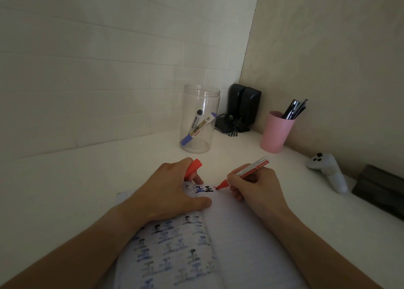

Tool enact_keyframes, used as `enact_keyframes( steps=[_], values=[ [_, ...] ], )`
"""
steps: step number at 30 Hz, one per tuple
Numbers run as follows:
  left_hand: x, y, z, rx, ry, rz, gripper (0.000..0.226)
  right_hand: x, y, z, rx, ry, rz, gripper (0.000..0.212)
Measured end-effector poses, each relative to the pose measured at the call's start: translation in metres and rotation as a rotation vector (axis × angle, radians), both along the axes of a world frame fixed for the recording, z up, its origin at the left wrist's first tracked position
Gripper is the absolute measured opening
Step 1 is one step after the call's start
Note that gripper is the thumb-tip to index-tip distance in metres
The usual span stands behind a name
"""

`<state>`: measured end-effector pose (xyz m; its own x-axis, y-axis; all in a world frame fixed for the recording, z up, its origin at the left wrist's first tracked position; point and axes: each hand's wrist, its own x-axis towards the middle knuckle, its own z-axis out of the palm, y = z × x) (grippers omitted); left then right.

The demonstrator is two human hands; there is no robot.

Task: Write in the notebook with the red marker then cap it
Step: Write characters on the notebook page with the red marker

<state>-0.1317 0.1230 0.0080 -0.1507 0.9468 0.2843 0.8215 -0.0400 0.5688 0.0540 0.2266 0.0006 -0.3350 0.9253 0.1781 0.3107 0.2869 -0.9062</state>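
Note:
An open notebook [236, 234] lies on the white desk in front of me, its left page covered with blue and black characters. My right hand [255, 186] grips the uncapped red marker [247, 171], and the tip touches the top of the right page beside a blue and a black character. My left hand [172, 190] presses flat on the notebook's upper left and pinches the red cap [193, 167] between its fingers.
A clear plastic jar [200, 118] with two markers stands behind the notebook. Black speakers [243, 106] fill the corner. A pink cup [276, 131] with pens, a white controller [328, 170] and a dark box [380, 190] line the right wall.

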Motion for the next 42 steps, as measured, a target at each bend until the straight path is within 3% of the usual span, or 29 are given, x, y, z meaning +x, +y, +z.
enact_keyframes(
  steps=[13,31,42],
  values=[
    [0.0008,-0.002,0.0001,0.024,0.005,0.006,0.046,0.0,0.0022,-0.0019,0.019,0.021,-0.044,0.011],
    [0.0011,-0.0021,0.0013,-0.002,0.002,0.006,0.048,-0.0004,-0.0013,-0.0006,-0.015,0.019,0.073,0.01],
    [0.0001,-0.001,0.0002,-0.01,0.016,-0.003,0.049,-0.0012,-0.0001,0.0,0.035,-0.018,-0.07,0.008]
  ],
)
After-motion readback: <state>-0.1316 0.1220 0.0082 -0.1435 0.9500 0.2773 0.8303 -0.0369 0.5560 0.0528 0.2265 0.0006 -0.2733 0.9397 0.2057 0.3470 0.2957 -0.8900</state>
